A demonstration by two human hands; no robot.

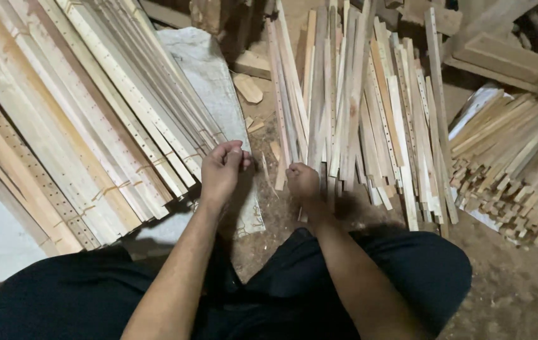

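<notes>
1. Head cam looks straight down at someone sitting on a dirt floor (521, 296) in dark trousers, both bare forearms stretched out in front.
2. Left hand (222, 170) is up in the middle with its fingers (236, 154) curled in and pinched together. It might be holding something tiny, but it's too small to tell.
3. Right hand (302, 182) is lower, fingers closed around the near end of a thin wooden slat (315, 119). That slat is part of the loose fan of slats lying on the floor straight ahead.
4. That middle pile of slats (376, 126) is pale wood, long and narrow. A lot of them have rows of little drilled holes, and their near ends are ragged and uneven.
5. To the left there's a big leaning stack of longer perforated strips (74, 132), tied in bundles, packed tight side by side.
6. Between that stack and the hands lies a grey woven sack (206, 75), flat on the ground, partly under the strips.
7. Far right: a heap of short wood sticks (521, 170), cut ends facing the camera.
8. A few offcut blocks (248, 87) sit on the floor near the top, between the sack and the middle pile.
</notes>
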